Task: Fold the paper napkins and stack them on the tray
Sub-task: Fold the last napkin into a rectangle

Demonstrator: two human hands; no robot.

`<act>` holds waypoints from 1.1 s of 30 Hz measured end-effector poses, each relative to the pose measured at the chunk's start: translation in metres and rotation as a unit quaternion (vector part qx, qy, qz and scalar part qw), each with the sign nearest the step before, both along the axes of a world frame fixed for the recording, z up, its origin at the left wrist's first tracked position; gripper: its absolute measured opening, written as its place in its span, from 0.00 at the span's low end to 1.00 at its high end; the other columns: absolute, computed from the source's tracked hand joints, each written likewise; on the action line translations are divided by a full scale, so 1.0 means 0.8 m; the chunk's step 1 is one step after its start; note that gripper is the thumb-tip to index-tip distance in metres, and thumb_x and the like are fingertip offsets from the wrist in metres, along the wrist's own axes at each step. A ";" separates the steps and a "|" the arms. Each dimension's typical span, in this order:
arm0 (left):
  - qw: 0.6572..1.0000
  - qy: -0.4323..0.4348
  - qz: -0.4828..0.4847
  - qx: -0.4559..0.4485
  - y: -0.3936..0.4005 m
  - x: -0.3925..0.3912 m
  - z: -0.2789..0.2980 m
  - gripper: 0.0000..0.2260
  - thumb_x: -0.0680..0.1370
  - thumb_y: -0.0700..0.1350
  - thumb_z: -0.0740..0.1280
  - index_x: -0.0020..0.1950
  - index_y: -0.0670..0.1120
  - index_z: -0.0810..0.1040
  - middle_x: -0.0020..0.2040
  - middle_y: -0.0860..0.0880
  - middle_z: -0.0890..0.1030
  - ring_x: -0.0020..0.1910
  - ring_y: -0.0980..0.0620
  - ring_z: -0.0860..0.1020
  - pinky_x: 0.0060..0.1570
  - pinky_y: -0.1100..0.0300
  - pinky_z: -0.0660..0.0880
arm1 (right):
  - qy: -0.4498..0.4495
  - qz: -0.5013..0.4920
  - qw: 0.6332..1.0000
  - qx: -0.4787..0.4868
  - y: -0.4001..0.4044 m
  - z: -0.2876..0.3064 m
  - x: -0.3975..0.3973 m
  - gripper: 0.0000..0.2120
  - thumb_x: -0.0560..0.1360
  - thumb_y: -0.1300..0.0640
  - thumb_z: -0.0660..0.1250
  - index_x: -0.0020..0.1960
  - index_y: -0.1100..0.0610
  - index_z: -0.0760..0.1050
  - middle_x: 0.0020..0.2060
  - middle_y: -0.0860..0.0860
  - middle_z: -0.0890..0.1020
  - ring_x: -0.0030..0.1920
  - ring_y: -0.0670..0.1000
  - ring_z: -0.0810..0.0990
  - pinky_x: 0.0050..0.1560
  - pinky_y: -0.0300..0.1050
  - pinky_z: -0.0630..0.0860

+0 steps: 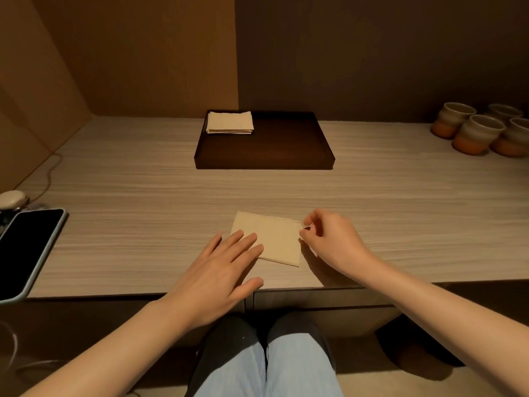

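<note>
Here, left hand (226, 270) flat on napkin (274, 239), fingers spread, right hand (329, 239) fingers pinching its edge.

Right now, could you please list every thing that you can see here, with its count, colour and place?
napkin: one, beige, folded, on the table near its front edge, between the hands.
napkin stack: one pile, beige, in the far left corner of the tray.
tray: one, dark brown, at the middle of the table, toward the back.
cups: at least four, grey over orange, far right on the table.
phone: one, black screen, pale case, at the left edge.
table: one, light wood grain.
left hand: flat, fingers resting on the napkin's left part.
right hand: pinches the napkin's right edge.
</note>
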State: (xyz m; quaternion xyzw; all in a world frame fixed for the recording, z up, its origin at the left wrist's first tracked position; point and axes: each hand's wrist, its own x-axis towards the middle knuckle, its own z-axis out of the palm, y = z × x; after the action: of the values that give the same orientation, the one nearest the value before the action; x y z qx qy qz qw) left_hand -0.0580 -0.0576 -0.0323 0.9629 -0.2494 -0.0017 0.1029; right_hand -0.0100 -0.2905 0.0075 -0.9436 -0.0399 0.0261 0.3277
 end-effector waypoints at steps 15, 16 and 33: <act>0.995 -0.077 -0.052 0.027 0.009 -0.034 -0.009 0.31 0.74 0.56 0.67 0.75 0.53 0.63 0.71 0.54 0.71 0.70 0.53 0.68 0.69 0.44 0.62 | -0.259 0.333 0.861 -0.285 -0.002 -0.055 -0.063 0.24 0.72 0.57 0.75 0.66 0.60 0.76 0.64 0.58 0.79 0.63 0.57 0.78 0.60 0.51 0.78; 0.995 -0.082 -0.061 0.013 0.010 -0.036 -0.009 0.31 0.73 0.53 0.69 0.75 0.52 0.64 0.68 0.54 0.73 0.67 0.53 0.71 0.69 0.45 0.64 | -0.267 0.342 0.857 -0.279 -0.004 -0.053 -0.064 0.23 0.71 0.59 0.75 0.64 0.60 0.77 0.63 0.57 0.80 0.62 0.57 0.79 0.58 0.51 0.79; 0.981 -0.042 0.031 -0.189 0.022 0.088 0.080 0.08 0.78 0.45 0.65 0.55 0.50 0.82 0.45 0.58 0.79 0.44 0.62 0.76 0.42 0.61 0.75 | -0.263 0.216 0.924 -0.171 0.020 0.040 0.049 0.06 0.76 0.57 0.65 0.51 0.54 0.79 0.44 0.48 0.81 0.45 0.49 0.76 0.37 0.44 0.75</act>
State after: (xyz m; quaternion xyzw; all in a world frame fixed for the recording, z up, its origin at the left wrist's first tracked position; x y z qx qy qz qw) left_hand 0.0123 -0.0400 0.0317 0.9327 -0.2193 0.0889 0.2721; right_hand 0.0295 -0.2746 0.0399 -0.9265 -0.3230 -0.1467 0.1254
